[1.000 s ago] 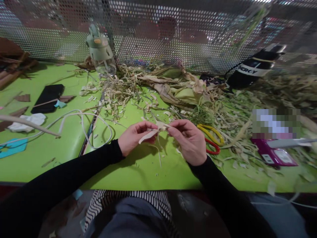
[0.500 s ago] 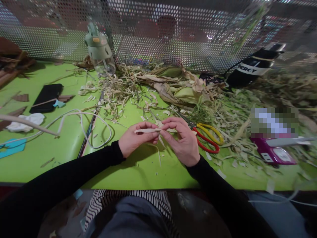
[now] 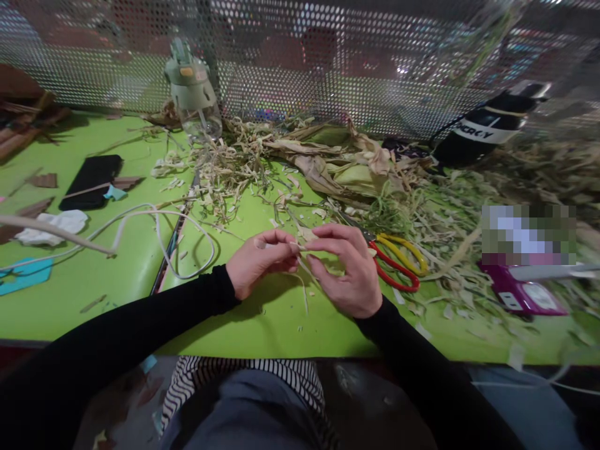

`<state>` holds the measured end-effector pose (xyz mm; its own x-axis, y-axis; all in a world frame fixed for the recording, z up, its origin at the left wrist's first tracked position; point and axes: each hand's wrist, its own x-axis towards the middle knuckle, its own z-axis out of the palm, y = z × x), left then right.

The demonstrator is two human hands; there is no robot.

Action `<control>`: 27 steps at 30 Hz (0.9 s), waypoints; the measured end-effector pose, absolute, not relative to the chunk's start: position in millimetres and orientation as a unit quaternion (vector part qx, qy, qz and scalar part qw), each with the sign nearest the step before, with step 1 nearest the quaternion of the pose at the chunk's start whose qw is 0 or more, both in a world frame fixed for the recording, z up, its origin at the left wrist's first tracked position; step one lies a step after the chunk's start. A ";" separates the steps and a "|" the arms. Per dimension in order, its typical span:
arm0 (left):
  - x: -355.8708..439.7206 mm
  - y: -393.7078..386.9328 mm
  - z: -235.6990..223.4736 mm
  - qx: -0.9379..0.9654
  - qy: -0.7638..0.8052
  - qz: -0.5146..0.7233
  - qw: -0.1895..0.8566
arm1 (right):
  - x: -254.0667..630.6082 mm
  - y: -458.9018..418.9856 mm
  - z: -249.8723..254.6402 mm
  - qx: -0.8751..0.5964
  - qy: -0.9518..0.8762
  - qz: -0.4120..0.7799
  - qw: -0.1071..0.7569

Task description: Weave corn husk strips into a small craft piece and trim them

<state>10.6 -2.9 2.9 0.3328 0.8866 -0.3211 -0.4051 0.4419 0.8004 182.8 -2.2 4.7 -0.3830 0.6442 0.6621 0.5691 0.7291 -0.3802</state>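
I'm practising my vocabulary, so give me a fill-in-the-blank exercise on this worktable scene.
The scissors with one yellow handle have a second handle coloured ____. The flat black phone lies on a table whose surface is ____. The clear bottle with a pale green lid stands to the ____ of the tilted black bottle with a white band. The scissors lie nearest to the person's ____ hand.

Missing words: red; green; left; right.

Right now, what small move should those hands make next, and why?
Perhaps bring the right hand's thumb in to pinch the strip: the left hand seems to grip it, while the right thumb stands slightly apart from its fingers.
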 end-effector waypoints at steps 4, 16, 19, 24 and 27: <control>8.7 -1.3 4.7 0.314 0.398 0.433 0.746 | 186.1 -0.4 5.2 -0.323 -0.867 -0.018 0.378; 4.0 -2.5 9.0 0.516 0.425 0.380 0.640 | 185.1 1.3 1.2 -0.348 -0.820 0.143 0.431; -0.3 -0.8 8.5 0.565 0.443 0.350 0.602 | 184.8 -0.3 -0.5 -0.358 -0.803 0.202 0.430; -4.2 -0.2 10.0 0.638 0.450 0.327 0.532 | 182.0 -4.6 -1.2 -0.405 -0.739 0.302 0.445; -3.3 -1.2 8.9 0.677 0.434 0.354 0.478 | 179.7 -4.2 -2.6 -0.427 -0.648 0.425 0.465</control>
<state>-3.3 -1.2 8.9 0.3735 0.9254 0.0642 0.2483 -0.1664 0.9543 179.7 -4.2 -2.6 -0.2024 0.9494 0.2400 0.1581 0.2736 -0.9488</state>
